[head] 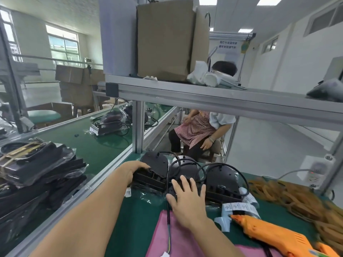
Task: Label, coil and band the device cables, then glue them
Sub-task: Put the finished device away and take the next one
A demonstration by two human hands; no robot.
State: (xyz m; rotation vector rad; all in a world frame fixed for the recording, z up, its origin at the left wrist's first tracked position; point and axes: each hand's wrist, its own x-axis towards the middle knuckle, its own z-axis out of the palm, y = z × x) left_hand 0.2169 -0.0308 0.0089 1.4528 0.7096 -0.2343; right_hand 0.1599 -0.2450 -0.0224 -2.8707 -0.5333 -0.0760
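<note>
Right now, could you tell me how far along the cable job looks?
Early, I think. Done: nothing clearly; the cables on the three black devices loop loose, unbanded. In hand: the left hand grips the leftmost device and the right hand lies on the middle one. Left: labels, the rubber bands and the orange glue gun lie unused alongside.

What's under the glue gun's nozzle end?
White label strips lie under the glue gun nozzle on the green mat, with a black piece showing between them. How far the strips run under the gun's body is covered.
</note>
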